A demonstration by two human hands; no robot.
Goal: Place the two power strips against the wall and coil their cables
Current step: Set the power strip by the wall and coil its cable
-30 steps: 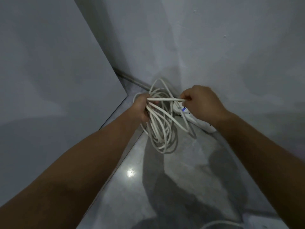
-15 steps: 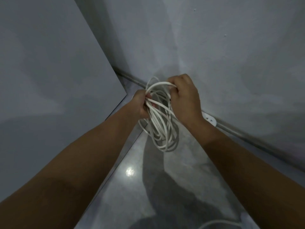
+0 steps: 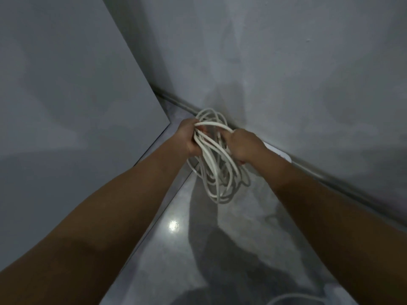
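1 of the 2 cables is gathered into a bundle of white loops. This coil (image 3: 217, 172) hangs just above the floor (image 3: 231, 238), close to the corner, its top bunched between both hands and its lower loops dangling free. The left hand (image 3: 191, 138) grips the bunched top, fingers curled round several strands. The right hand (image 3: 243, 146) is curled round strands on the other side of the bundle, and 1 strand arches across from 1 hand to the other. The loops look loose and uneven, so I judge this cable nearly wound but not yet tidied or set down.

Behind the right wrist, a white power strip (image 3: 280, 153) lies on the floor against the foot of the wall (image 3: 297, 73). Only a small part of it shows, yet it seems to be in its place. Whether the coil runs to this strip I cannot tell, as the hands hide the join.

At the bottom edge, a curve of a second cable (image 3: 286, 299) lies loose on the floor, uncoiled as far as it shows. No second strip is plainly in view. By my reckoning about 1 half of the job is left: laying this coil down, then placing the other strip and winding its cable.

A large grey panel (image 3: 66, 84) leans at the left, well apart from the strip.
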